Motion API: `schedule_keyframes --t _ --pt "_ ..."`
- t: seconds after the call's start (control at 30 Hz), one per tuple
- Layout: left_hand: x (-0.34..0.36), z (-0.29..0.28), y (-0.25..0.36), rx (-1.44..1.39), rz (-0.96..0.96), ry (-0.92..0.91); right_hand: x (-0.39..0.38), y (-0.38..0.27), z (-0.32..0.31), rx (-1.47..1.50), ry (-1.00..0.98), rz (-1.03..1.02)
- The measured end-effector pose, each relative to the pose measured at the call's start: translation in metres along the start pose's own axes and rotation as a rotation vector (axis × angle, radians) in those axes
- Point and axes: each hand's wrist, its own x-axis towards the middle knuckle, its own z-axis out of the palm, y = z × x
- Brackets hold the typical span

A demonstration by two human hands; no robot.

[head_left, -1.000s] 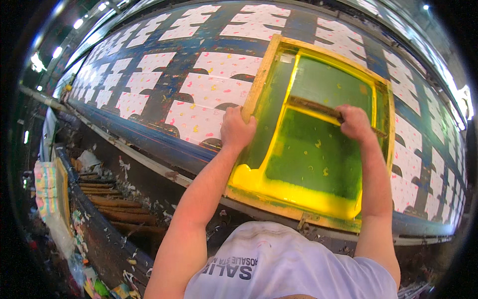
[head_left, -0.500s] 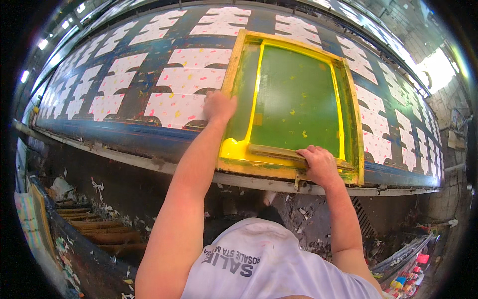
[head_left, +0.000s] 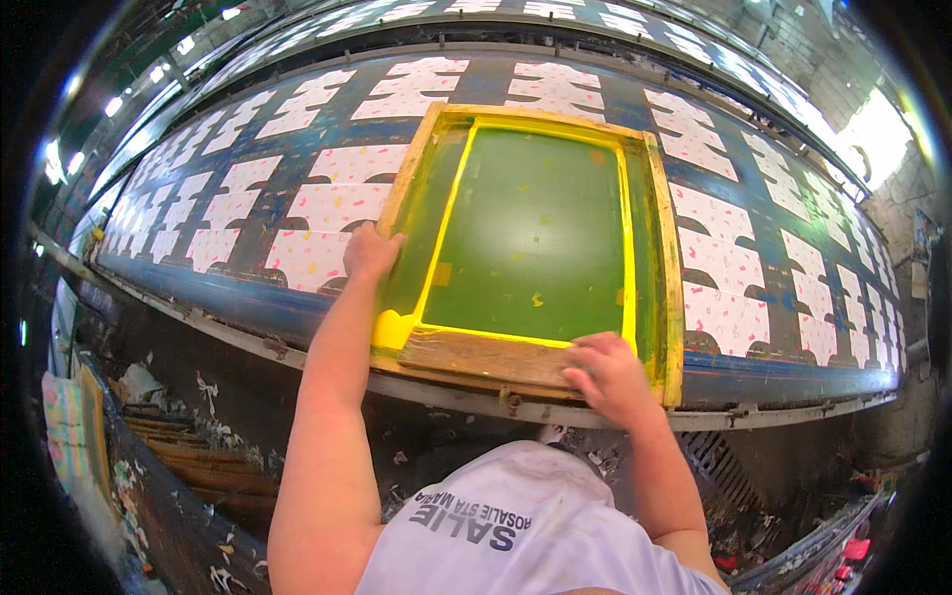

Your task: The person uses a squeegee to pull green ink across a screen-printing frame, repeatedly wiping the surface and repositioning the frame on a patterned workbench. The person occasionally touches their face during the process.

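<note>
A wooden screen frame (head_left: 660, 238) with green mesh (head_left: 526, 223) rests on a long printing table (head_left: 268, 301). Bright yellow ink (head_left: 395, 327) borders the mesh and pools at the near left corner. My left hand (head_left: 369, 253) grips the frame's left side. At the near end, my right hand (head_left: 605, 375) has its fingers bent over a wide wooden squeegee (head_left: 476, 357), lying along the inner edge of the frame. White fabric pieces with small coloured prints (head_left: 719, 302) lie in rows either side of the screen.
A metal rail (head_left: 248, 343) runs along the table's front. At lower left are wooden slats (head_left: 193, 451) and a black trough with scraps. Another long table (head_left: 516, 12) stands beyond. My white shirt fills the bottom middle.
My right hand has drawn the squeegee from mid-screen to the near end, where its broad wooden face now shows. My left hand stays on the frame. The view has also shifted.
</note>
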Motion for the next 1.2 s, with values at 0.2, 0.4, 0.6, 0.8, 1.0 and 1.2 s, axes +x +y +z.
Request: schedule_keyframes --t 0.2,0.4,0.6,0.8,1.0,1.2 --pt "0.0 0.006 0.001 0.033 0.027 0.085 -0.035 0.112 -0.045 -0.367 0.367 0.374" --pt "0.007 0.006 0.003 0.039 0.001 0.058 -0.026 0.17 -0.042 0.034 0.291 0.682" --pt "0.007 0.004 0.003 0.006 0.025 0.016 -0.008 0.171 -0.038 -0.066 0.278 0.747" --pt "0.016 0.008 -0.008 -0.036 0.019 -0.009 0.005 0.161 -0.045 -0.007 0.31 0.808" --pt "0.029 0.011 -0.021 -0.233 0.016 -0.032 0.008 0.158 -0.069 -0.012 0.389 0.621" --pt "0.032 -0.021 -0.019 -0.301 0.053 -0.043 0.017 0.164 -0.072 -0.104 0.404 0.593"
